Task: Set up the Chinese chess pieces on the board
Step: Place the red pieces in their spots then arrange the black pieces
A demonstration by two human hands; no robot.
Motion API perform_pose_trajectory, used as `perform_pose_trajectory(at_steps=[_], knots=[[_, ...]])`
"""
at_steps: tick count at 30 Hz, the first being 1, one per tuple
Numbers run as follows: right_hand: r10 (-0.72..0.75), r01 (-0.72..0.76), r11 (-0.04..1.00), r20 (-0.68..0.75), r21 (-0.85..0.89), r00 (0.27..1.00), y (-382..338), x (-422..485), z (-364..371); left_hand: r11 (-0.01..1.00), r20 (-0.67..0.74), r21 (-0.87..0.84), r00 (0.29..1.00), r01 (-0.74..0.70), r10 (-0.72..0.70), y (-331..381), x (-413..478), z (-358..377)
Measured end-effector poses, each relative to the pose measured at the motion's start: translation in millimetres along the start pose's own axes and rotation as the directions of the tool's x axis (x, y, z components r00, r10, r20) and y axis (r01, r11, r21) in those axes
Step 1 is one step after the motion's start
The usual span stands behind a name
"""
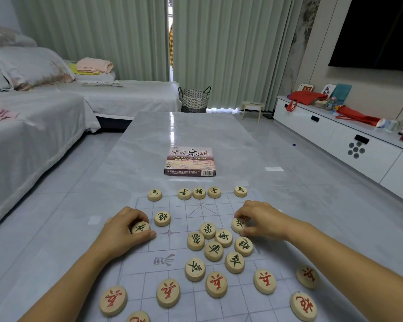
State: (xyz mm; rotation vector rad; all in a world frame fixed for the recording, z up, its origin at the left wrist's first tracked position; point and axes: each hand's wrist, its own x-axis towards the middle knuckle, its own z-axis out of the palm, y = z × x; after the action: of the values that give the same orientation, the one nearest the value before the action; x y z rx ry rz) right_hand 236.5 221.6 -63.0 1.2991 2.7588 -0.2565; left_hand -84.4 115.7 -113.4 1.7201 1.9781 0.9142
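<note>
A thin printed chess board (177,214) lies on the grey table. Round wooden pieces rest on it. Along the far edge stand several green-lettered pieces (199,193). A loose cluster of green-lettered pieces (216,245) lies in the middle. Red-lettered pieces (216,284) line the near rows. My left hand (123,228) grips a green-lettered piece (140,227) at the board's left edge. My right hand (258,218) pinches another green-lettered piece (238,225) on the right side. One green piece (162,218) sits alone just right of my left hand.
The chess set box (190,161) lies on the table beyond the board. A covered sofa (33,126) runs along the left. A white low cabinet (335,133) stands on the right, and a woven basket (193,99) by the curtains.
</note>
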Motion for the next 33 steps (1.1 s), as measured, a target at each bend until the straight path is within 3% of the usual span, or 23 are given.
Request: perform_pose_trajectory(at_steps=[5,8,12,14,16,18,20,22,33], knots=[[-0.031,0.038,0.996,-0.094,0.076,0.995,-13,-9,-9,1.0,0.006,-0.016,1.0,0.013,-0.013,2,0,-1],[-0.126,0.126,0.992,-0.008,0.019,0.992,-33,-7,-9,1.0,0.007,-0.02,1.0,0.013,-0.013,2,-1,-1],[-0.134,0.137,0.985,0.042,-0.102,0.99,-48,-2,-5,1.0,0.006,-0.013,1.0,0.006,-0.005,2,-1,-1],[-0.116,0.116,0.993,0.0,-0.014,0.993,-45,-2,-8,1.0,0.002,-0.014,1.0,0.001,-0.001,2,-1,-1],[-0.011,0.034,0.977,-0.11,0.21,0.994,-30,2,-17,1.0,-0.004,-0.023,1.0,-0.004,0.003,2,-1,-1],[0.195,-0.103,0.922,-0.219,0.373,0.956,2,13,-26,1.0,-0.005,-0.028,1.0,-0.009,0.009,2,-1,-1],[0.412,-0.283,0.857,-0.24,0.431,0.879,40,23,-27,0.999,-0.004,-0.031,1.0,-0.018,0.017,1,-1,-1],[0.539,-0.437,0.805,-0.184,0.401,0.822,66,31,-17,0.999,-0.012,-0.034,1.0,-0.021,0.021,0,-1,-1],[0.554,-0.436,0.772,-0.151,0.462,0.819,79,54,11,1.0,-0.005,-0.027,1.0,-0.016,0.015,1,0,-1]])
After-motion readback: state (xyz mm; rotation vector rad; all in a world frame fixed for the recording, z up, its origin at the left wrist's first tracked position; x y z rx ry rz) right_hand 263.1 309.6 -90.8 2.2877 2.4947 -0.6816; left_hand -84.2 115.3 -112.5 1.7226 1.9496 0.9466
